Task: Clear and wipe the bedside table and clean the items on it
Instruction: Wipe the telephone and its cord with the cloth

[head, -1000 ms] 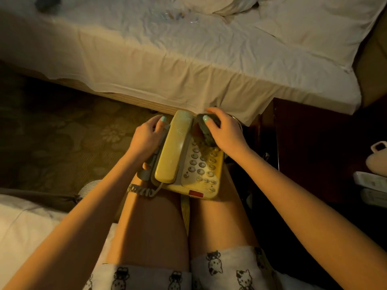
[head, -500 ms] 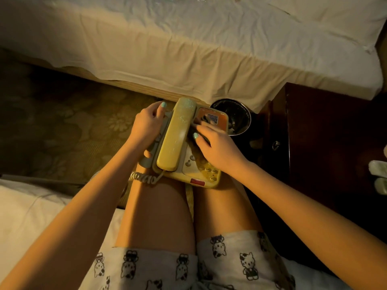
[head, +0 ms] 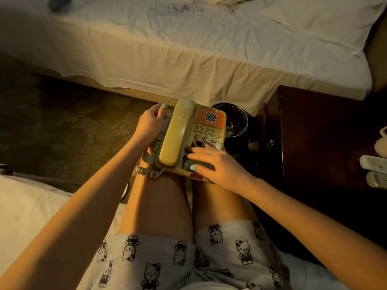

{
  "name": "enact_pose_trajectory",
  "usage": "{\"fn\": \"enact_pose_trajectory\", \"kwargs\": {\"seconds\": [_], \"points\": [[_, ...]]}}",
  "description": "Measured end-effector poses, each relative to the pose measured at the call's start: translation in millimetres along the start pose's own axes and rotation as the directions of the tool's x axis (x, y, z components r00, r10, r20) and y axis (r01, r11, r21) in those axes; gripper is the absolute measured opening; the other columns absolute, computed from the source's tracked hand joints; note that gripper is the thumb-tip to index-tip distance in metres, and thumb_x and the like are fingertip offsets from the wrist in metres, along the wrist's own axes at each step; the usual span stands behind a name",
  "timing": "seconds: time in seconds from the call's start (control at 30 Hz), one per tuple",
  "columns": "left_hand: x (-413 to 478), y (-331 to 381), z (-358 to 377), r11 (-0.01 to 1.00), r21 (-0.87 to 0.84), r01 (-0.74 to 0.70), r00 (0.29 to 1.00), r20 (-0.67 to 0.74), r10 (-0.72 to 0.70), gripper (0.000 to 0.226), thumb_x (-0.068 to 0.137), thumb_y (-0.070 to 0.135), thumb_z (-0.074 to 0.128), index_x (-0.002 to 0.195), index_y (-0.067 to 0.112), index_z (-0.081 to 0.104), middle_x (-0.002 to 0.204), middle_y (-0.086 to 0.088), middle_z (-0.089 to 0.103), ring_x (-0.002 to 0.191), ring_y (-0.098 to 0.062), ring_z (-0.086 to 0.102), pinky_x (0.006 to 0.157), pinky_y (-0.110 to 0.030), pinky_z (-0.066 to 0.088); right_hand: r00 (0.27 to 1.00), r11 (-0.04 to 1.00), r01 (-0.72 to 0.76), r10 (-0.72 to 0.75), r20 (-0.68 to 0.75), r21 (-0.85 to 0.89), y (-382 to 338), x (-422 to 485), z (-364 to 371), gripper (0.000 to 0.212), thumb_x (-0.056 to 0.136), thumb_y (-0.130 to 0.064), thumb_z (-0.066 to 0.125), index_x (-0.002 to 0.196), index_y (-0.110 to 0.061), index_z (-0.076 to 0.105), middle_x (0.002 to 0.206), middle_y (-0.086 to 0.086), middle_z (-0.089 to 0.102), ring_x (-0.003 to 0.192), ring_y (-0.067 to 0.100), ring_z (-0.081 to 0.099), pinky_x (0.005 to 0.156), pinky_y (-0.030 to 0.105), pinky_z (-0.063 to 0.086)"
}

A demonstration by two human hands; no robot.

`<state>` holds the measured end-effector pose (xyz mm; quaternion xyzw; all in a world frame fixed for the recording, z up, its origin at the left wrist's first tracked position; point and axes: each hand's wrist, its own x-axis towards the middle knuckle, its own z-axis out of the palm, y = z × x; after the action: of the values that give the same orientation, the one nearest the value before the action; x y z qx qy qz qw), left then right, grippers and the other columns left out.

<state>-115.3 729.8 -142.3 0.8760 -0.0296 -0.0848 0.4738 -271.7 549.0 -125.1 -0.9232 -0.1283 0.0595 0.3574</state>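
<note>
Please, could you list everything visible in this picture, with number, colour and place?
telephone: 1, yellowish, on the person's knees
handset: 1, yellow, in its cradle on the telephone
cord: 1, grey, at the telephone's near left corner
cloth: 1, grey, on the keypad under the right hand
bin: 1, dark, on the floor beside the bedside table
bedside table: 1, dark brown, right
remote controls: 2, pale, on the table's right edge
beds: 2, white, one across the top, one under the person
carpet: 1, olive patterned, left
shorts: 1, grey with cat print, bottom
left hand: 1, grips the telephone's left side
right hand: 1, holds the cloth against the keypad
</note>
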Motion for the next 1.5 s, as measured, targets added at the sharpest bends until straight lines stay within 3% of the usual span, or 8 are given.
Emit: {"fn": "enact_pose_trajectory", "kwargs": {"seconds": [0.23,0.33,0.43,0.6,0.87,1.2,1.33,1.5], "points": [[-9.4,4.0,-1.8,0.998,0.043,-0.046,0.999,-0.002,0.046,0.042,0.104,0.037,0.035,0.139,0.020,0.051,0.122,-0.011,0.065,0.109,-0.029,0.061,0.087,-0.038,0.048,0.997,0.973,0.026,-0.042,0.063,0.231,4.5,-16.5,-17.4,0.030,0.094,-0.013,0.057,0.124,-0.014,0.063,0.135,-0.001,0.056,0.136,0.000,0.034,0.113,0.017,0.026],[-13.1,10.4,0.0,0.990,0.095,-0.105,0.994,0.004,0.105,0.043,0.105,0.033,0.036,0.142,0.015,0.048,0.132,-0.010,0.060,0.120,-0.025,0.055,0.096,-0.037,0.044,0.963,0.907,-0.032,0.140,-0.230,0.419,8.8,3.9,-40.2,0.031,0.096,-0.012,0.052,0.126,-0.017,0.060,0.126,-0.001,0.060,0.116,0.004,0.057,0.096,0.021,0.048],[-10.3,8.1,2.5,0.994,0.072,-0.076,0.997,-0.003,0.077,0.043,0.105,0.034,0.035,0.142,0.015,0.048,0.133,-0.009,0.060,0.122,-0.025,0.054,0.096,-0.035,0.043,0.843,0.948,-0.132,0.261,-0.470,0.290,26.3,51.6,-59.5,0.029,0.097,-0.020,0.053,0.124,-0.013,0.064,0.115,-0.003,0.065,0.106,0.007,0.060,0.092,0.022,0.049],[-3.8,1.6,4.1,0.998,0.054,-0.043,0.999,0.001,0.043,0.047,0.104,0.037,0.035,0.144,0.015,0.046,0.137,-0.008,0.057,0.125,-0.023,0.053,0.098,-0.034,0.042,0.919,0.976,-0.212,0.217,-0.328,0.051,54.0,94.3,-44.1,0.031,0.097,-0.024,0.052,0.126,-0.016,0.063,0.130,0.004,0.061,0.121,0.016,0.054,0.093,0.012,0.033],[1.6,-2.2,-4.3,0.990,0.122,-0.064,0.997,-0.028,0.068,0.042,0.103,0.037,0.039,0.139,0.021,0.051,0.127,-0.007,0.063,0.107,-0.020,0.060,0.082,-0.032,0.047,0.954,0.989,-0.122,0.141,-0.263,0.086,47.7,49.5,-17.9,0.033,0.097,-0.022,0.053,0.129,-0.016,0.059,0.142,0.006,0.049,0.131,0.006,0.039,0.107,0.016,0.026],[-7.8,-1.4,-12.8,0.990,0.113,-0.087,0.995,-0.045,0.092,0.040,0.100,0.036,0.046,0.136,0.020,0.054,0.122,-0.010,0.065,0.104,-0.029,0.063,0.085,-0.039,0.051,0.995,0.996,0.039,-0.031,-0.097,0.074,22.8,-17.8,18.9,0.035,0.097,-0.020,0.051,0.131,-0.018,0.057,0.145,0.003,0.045,0.141,0.027,0.032,0.119,0.041,0.020],[-12.8,1.7,-11.5,0.993,0.094,-0.077,0.996,-0.042,0.081,0.041,0.101,0.036,0.044,0.138,0.020,0.051,0.125,-0.012,0.063,0.106,-0.027,0.062,0.090,-0.043,0.052,0.985,0.988,0.156,-0.156,-0.071,0.001,20.5,-28.9,12.8,0.036,0.097,-0.025,0.050,0.128,-0.010,0.059,0.141,-0.002,0.042,0.141,0.022,0.029,0.118,0.023,0.015],[-17.7,4.9,-7.0,0.992,0.098,-0.083,0.995,-0.038,0.087,0.041,0.101,0.036,0.043,0.138,0.019,0.052,0.125,-0.012,0.063,0.105,-0.026,0.062,0.090,-0.042,0.052,0.971,0.967,0.237,-0.232,0.055,-0.095,25.7,-38.0,-9.0,0.047,0.097,-0.039,0.041,0.128,-0.008,0.058,0.142,0.000,0.040,0.140,0.017,0.023,0.117,0.026,0.014]]}}
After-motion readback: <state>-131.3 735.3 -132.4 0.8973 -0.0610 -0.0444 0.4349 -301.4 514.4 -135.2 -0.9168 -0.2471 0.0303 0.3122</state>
